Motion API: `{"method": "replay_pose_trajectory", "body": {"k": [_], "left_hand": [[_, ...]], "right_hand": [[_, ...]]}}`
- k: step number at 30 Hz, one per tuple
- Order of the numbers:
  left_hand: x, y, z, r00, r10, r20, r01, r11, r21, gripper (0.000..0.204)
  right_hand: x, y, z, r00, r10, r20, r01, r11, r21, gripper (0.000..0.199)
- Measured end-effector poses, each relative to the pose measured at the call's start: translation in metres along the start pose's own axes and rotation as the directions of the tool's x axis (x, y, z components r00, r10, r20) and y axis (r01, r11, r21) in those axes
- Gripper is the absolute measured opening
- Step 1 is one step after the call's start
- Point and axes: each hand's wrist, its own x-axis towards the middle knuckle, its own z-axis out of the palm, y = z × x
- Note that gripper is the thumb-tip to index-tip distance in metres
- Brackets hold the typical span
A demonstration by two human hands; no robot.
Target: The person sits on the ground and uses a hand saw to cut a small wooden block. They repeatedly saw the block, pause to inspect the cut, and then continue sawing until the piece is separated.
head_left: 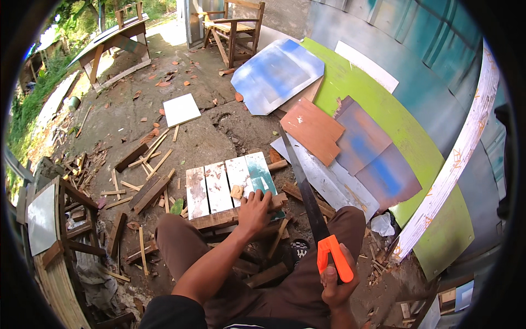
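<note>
My right hand (337, 282) is closed round the orange handle of a handsaw (309, 200). Its long dark blade points up and away, clear of the wood by my knees. My left hand (255, 211) lies over a rough brown wooden bar (219, 219), fingers bent across it and fingertips by the slats. That bar runs along the near edge of a small slatted bench (218, 183) between my knees. White, worn paint covers most of its slats; the right one is partly teal. Beside my left fingers sits a small pale wood block (236, 191). My left palm's underside is hidden.
Loose wood offcuts (153, 194) litter the ground at left, near a wooden frame (82, 236). Painted sheets, including a green panel (378, 104), lean at right beside a long white board (452, 164). A white square tile (181, 110) and a wooden chair (235, 30) stand farther off.
</note>
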Motion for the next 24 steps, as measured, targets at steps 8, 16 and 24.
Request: {"method": "replay_pose_trajectory", "body": {"k": [8,16,24], "left_hand": [[-0.008,0.003,0.003,0.998,0.029,-0.048,-0.029,1.0,0.013,0.059],[-0.009,0.002,0.001,0.998,0.052,-0.019,-0.052,0.999,0.014,0.055],[-0.008,-0.012,-0.012,0.999,0.003,0.042,0.001,0.994,-0.107,0.052]], "right_hand": [[-0.002,-0.004,-0.003,0.995,0.096,0.008,-0.095,0.973,0.212,0.055],[0.042,-0.002,-0.002,0.996,0.055,-0.063,-0.047,0.991,0.127,0.057],[0.234,0.128,0.066,0.995,0.083,0.048,-0.051,0.881,-0.47,0.052]]}}
